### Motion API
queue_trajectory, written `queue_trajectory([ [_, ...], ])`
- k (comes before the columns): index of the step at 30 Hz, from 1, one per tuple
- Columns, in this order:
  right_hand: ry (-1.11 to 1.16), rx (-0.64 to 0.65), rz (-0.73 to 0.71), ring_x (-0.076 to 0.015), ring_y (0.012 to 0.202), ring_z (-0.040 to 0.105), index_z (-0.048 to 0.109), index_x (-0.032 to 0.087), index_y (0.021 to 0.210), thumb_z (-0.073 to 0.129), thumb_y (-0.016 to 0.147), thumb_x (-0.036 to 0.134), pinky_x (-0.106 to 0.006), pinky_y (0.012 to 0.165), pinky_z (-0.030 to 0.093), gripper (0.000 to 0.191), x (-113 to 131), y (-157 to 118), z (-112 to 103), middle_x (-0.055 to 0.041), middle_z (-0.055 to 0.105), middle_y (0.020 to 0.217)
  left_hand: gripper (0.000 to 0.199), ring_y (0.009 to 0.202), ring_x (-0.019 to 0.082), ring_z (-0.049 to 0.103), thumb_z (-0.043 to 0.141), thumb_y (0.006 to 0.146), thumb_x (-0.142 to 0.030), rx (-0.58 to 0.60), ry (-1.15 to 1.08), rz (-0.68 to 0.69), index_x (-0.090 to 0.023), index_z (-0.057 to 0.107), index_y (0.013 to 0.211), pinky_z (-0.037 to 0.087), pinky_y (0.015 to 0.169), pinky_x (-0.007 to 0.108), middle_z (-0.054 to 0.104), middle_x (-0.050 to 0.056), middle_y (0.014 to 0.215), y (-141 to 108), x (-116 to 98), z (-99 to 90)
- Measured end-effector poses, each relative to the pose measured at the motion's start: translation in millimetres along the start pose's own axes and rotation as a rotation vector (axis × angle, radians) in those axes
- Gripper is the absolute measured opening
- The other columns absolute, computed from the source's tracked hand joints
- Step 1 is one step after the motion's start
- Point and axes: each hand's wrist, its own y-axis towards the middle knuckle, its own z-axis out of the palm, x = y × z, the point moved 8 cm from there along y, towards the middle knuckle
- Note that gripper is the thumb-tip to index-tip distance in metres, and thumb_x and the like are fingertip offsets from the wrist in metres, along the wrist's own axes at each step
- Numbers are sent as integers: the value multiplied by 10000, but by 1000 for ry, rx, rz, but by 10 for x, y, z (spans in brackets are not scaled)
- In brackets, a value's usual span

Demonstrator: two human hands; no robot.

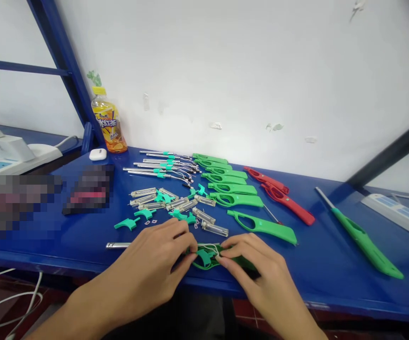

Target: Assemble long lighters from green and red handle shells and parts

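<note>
Blue table (335, 264) against a white wall (232, 71), with a drink bottle (110, 123) standing near the back. Left hand (165, 245) closed on a green half shell (243, 261), to the right of the bottle and well in front of it. Right hand (257, 259) a bit farther right of the bottle, thumb and finger pinched at thin white wires (212, 248).

Best to hold the shell flat and still with the left, and nudge the wires with just the fingertips of the right. No hard tugs, as thin wires may come loose. Better to tuck them low, inside the edge, clear of the teal trigger (204, 258).

Hollow and open on top, bright green by the loop, darker under the right hand. Shiny metal tube (118, 245) straight in front of the bottle, its other end hidden by the left hand.

Next out, in front and to the right of the bottle: little clear tanks (215, 229) and loose teal triggers (127, 224). Farther right of the bottle: a row of green shells (236, 188), then red shells (289, 204). Farthest right of the bottle: one long green lighter (367, 241).
</note>
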Motion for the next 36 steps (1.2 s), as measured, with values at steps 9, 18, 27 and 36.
queue_trajectory([
  [9,63,7,29,-194,1020,700,702,289,1022,671,1090,240,-322,916,519,89,14,15,-12,17,747,1077,193,859,227,617,521,1085,-180,29,82,-9,-231,668,971,371,676,358,664,30,947,-63,31,7],
  [18,54,-5,-43,-186,1010,712,697,283,1050,699,1071,194,-318,931,506,92,56,32,-29,31,758,1075,187,808,213,609,516,1103,-229,59,7,-65,-249,678,1011,354,667,343,634,9,872,-56,56,81],
  [27,29,12,-83,-178,940,693,696,263,1028,712,1057,167,-302,871,492,102,71,38,-18,40,762,1022,145,780,173,624,570,1079,-188,41,-44,-66,-248,681,1008,368,680,309,682,-26,884,-31,62,81],
  [36,-7,12,-105,-156,955,682,679,303,1060,699,1061,138,-314,921,427,166,75,11,-2,87,753,1061,165,757,160,654,577,1093,-197,41,-46,-47,-247,714,1016,389,685,303,734,-43,890,-43,60,101],
])
